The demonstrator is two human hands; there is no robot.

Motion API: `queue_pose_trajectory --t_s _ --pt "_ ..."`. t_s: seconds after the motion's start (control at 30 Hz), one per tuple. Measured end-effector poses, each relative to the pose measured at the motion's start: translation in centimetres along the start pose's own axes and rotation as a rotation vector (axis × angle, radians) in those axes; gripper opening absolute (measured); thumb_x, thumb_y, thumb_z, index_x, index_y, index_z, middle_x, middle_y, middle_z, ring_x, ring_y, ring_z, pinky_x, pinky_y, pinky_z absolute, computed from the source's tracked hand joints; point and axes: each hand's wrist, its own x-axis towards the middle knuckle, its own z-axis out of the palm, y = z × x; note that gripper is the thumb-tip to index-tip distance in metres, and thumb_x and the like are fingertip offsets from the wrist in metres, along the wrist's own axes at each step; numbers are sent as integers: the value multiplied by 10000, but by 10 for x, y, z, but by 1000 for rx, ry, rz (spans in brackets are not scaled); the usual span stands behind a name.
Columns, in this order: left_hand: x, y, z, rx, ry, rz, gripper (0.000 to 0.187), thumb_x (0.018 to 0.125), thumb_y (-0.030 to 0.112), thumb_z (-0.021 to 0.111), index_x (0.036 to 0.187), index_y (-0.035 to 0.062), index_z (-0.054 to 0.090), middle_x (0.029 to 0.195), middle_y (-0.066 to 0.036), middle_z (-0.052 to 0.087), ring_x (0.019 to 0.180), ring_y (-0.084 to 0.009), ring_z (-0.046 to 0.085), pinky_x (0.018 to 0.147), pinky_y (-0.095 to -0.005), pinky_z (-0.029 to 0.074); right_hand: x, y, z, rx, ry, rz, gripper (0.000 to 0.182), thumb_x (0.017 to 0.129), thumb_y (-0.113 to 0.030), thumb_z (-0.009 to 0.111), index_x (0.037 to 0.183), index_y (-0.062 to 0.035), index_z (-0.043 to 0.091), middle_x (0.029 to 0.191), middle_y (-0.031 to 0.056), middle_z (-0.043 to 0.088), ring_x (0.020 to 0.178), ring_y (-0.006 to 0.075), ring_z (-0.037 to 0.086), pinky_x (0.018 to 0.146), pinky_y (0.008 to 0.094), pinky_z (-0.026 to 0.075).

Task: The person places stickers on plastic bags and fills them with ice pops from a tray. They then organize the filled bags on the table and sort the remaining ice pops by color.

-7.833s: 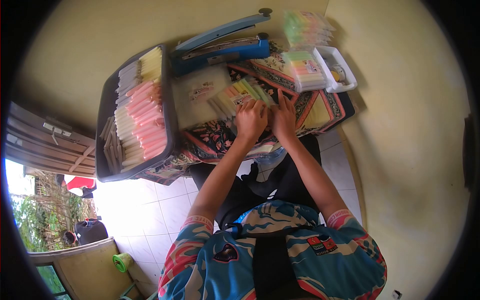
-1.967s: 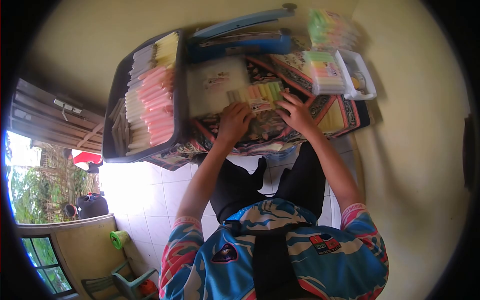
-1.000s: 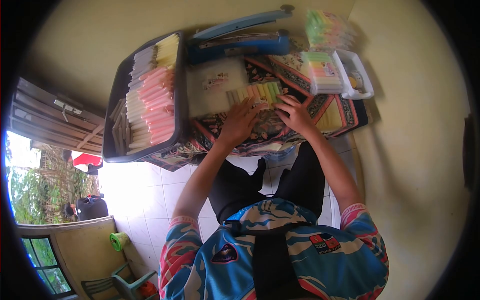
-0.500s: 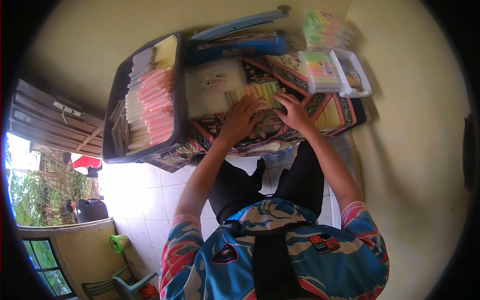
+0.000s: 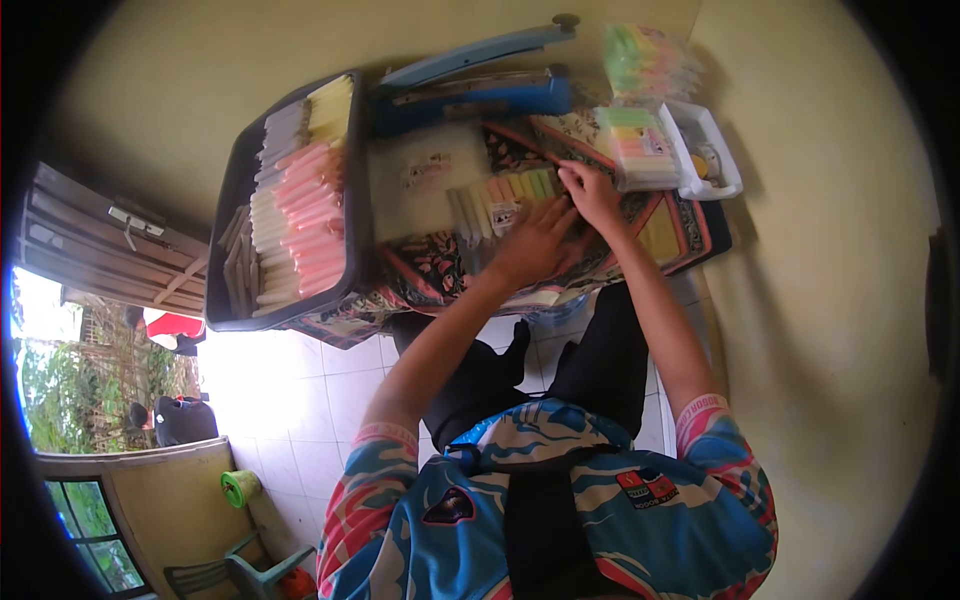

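A clear plastic pack (image 5: 487, 208) of thin colored sticks, grey, cream, yellow and green, lies on the patterned cloth in front of me; it has a printed label. My left hand (image 5: 538, 245) rests over its lower right part, fingers stretched out and slightly blurred. At the pack's right end, my right hand (image 5: 592, 195) has its thumb and forefinger pinched together at the plastic edge; the exact contact is hard to see. Left of the pack lies a stack of clear printed bags (image 5: 425, 180).
A black tray (image 5: 352, 235) of pink, white, yellow and grey sticks stands left. Behind lies a blue sealer with a long arm (image 5: 480, 104). Filled packs (image 5: 637, 150) and a white box (image 5: 725, 150) stand right, beside the wall. The patterned cloth (image 5: 425, 270) covers the table.
My left hand has slid right along the pack, uncovering its label and left sticks. My right hand has shifted slightly, its spread fingers drawing together at the pack's right end.
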Motion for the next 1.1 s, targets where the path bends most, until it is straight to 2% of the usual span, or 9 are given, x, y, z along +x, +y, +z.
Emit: queue_pose_trajectory --t_s 0.03,0.13,0.17,0.37,0.57,0.87,0.97,1.1 --pt "-1 6 6 4 -6 17 585 896 343 587 1396 81 435 1411 -182 462 1326 -341 418 1099 -540 280 7 6 4 -2 68 -18 264 884 -225 661 1050 -20 681 898 182 686 811 311 671 715 396 521" --pt "-4 28 13 5 -14 3 584 895 362 586 1388 84 446 1394 -188 476 1316 -344 430 1099 -543 281 24 17 9 -66 -23 -165 210 840 -174 696 1006 -46 705 900 172 682 829 319 661 724 398 515" --pt "-3 33 13 0 -16 -13 582 895 370 586 1383 83 452 1389 -191 480 1314 -345 432 1100 -543 281 26 18 13 -78 6 -179 160 789 -146 730 925 -62 731 889 155 677 840 323 653 728 399 509" --pt "-2 39 20 17 -29 -53 590 911 428 547 1365 61 463 1377 -221 469 1324 -351 414 1122 -528 260 29 21 20 -109 55 -255 115 749 -146 762 830 -66 746 846 137 662 821 318 637 734 401 503" --pt "0 41 21 23 -64 -52 598 924 458 510 1325 15 475 1394 -267 421 1329 -378 392 1131 -482 266 28 26 29 -141 139 -227 121 733 -146 778 818 -66 748 830 129 647 820 312 627 736 415 499" --pt "1 43 23 34 -40 -56 581 919 460 514 1292 14 500 1369 -267 444 1308 -394 409 1120 -467 292 25 35 32 -146 186 -274 130 747 -132 773 851 -59 746 887 118 648 842 310 629 743 416 504" --pt "-1 42 23 -28 26 -62 562 914 448 527 1278 20 510 1348 -262 459 1295 -396 426 1111 -474 306 21 25 23 -69 108 -227 133 753 -134 766 865 -64 749 898 117 655 858 310 634 747 408 510" --pt "-3 41 23 1 35 -87 539 921 428 532 1288 33 505 1349 -260 459 1286 -394 440 1104 -482 317 19 27 20 -87 89 -288 137 750 -138 765 866 -66 752 924 123 668 863 316 638 760 403 516"
